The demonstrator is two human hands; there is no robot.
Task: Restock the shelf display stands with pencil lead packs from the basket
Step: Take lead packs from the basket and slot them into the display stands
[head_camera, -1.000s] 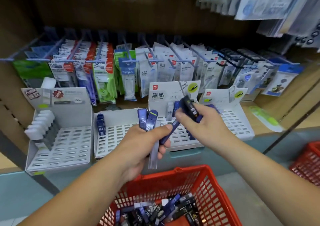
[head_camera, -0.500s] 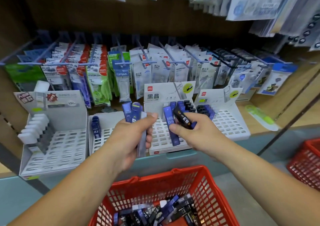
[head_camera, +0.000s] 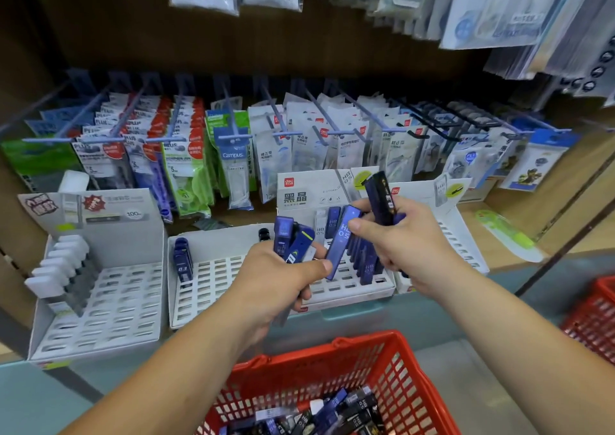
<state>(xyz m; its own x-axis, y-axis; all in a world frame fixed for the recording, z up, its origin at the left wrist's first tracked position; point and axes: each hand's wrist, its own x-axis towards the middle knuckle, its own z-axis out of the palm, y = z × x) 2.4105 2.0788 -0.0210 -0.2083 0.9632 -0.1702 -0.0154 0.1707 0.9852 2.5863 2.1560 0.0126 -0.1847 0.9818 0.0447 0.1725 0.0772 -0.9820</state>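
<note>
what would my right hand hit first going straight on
Your right hand would likely meet the upright blue packs at the back of the middle stand first; depth is unclear.

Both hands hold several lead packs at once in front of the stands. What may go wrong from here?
1. The left hand grips a loose bundle of blue packs; one may slip out and miss the red basket below.
2. The right hand holds a dark pack while pinching the HB 0.5 pack; either might drop or knock the row of packs standing in the middle stand.
</note>
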